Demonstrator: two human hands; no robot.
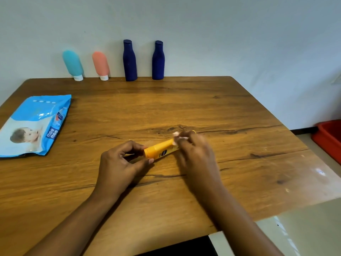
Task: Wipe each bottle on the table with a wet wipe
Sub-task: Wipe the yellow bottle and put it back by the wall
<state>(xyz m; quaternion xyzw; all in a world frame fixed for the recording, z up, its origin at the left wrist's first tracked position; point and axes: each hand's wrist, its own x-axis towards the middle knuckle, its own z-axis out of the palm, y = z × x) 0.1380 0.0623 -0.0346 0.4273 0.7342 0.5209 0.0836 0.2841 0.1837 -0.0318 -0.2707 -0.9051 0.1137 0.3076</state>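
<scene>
One yellow bottle (pixel 159 149): left hand (pixel 118 163) pinches its cap end, right hand (pixel 195 154) clutches white wipe (pixel 175 134) against it.

The bottle (pixel 160 150) is between left hand (pixel 118 163) and right hand (pixel 195 154), which holds the wipe (pixel 176 134). Well behind this grip stands a row of bottles (pixel 130 61); left of it, the wipes pack (pixel 35 124).
</scene>
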